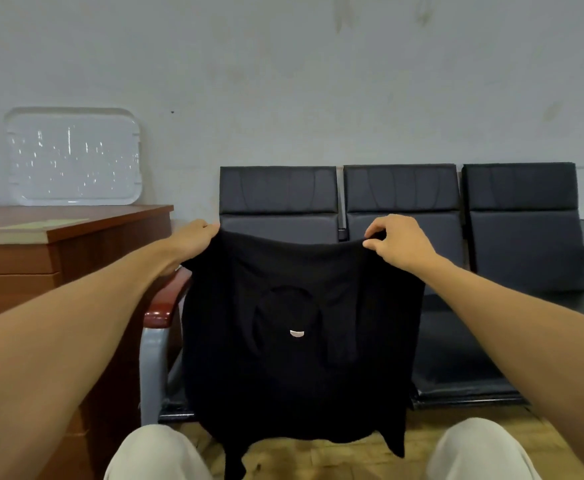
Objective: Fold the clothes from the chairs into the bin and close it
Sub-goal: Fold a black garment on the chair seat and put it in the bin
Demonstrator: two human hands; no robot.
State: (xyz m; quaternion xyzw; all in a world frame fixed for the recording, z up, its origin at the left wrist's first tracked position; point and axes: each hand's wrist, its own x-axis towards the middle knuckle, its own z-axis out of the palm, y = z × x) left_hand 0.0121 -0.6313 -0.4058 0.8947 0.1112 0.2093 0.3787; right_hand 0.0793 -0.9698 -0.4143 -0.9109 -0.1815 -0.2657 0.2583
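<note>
both arms reach forward, left hand (pixel 195 237) and right hand (pixel 401 244) level, fingers pinching the black shirt (pixel 294 358).

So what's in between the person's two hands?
In the head view, the black cloth shirt stretches between the left hand and right hand, both pinching its top edge, in front of the dark padded chairs.

You're holding a matt black cloth shirt (pixel 297 341) before smooth, faintly glossy leather-look chairs (pixel 401 202), beside a polished wooden table (pixel 76 226) bearing a clear glossy plastic lid (pixel 72 157).
</note>
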